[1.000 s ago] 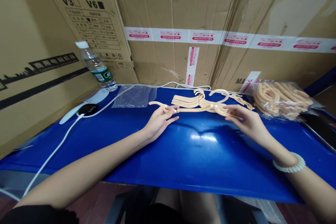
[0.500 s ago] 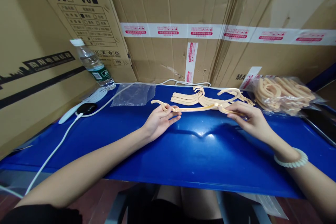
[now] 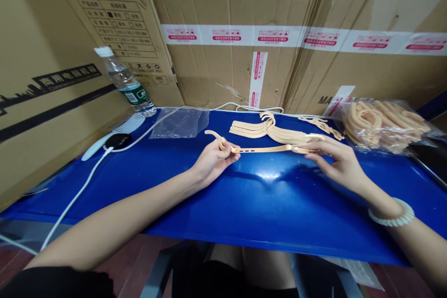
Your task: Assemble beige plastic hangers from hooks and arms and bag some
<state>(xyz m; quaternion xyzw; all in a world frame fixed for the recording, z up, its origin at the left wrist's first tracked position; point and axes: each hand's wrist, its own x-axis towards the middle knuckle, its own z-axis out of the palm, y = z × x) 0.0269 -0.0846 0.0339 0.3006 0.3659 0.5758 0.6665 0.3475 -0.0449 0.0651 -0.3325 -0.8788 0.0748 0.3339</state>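
Note:
A beige plastic hanger (image 3: 268, 149) is held level just above the blue table (image 3: 244, 200), one end in each hand. My left hand (image 3: 213, 162) pinches its left end between thumb and fingers. My right hand (image 3: 337, 160), with a pale bead bracelet on the wrist, grips its right end. Just behind the held hanger lies a small stack of the same beige hangers (image 3: 265, 130) flat on the table.
A clear bag full of beige hangers (image 3: 382, 123) sits at the right rear. An empty clear bag (image 3: 181, 122), a water bottle (image 3: 124, 81), a white corded device (image 3: 111, 137) and loose small beige pieces (image 3: 323, 125) lie along the back. Cardboard boxes (image 3: 244, 32) wall in the table.
The hanger held in both hands has turned so its hook no longer sticks up, and it has come slightly toward me, away from the stack.

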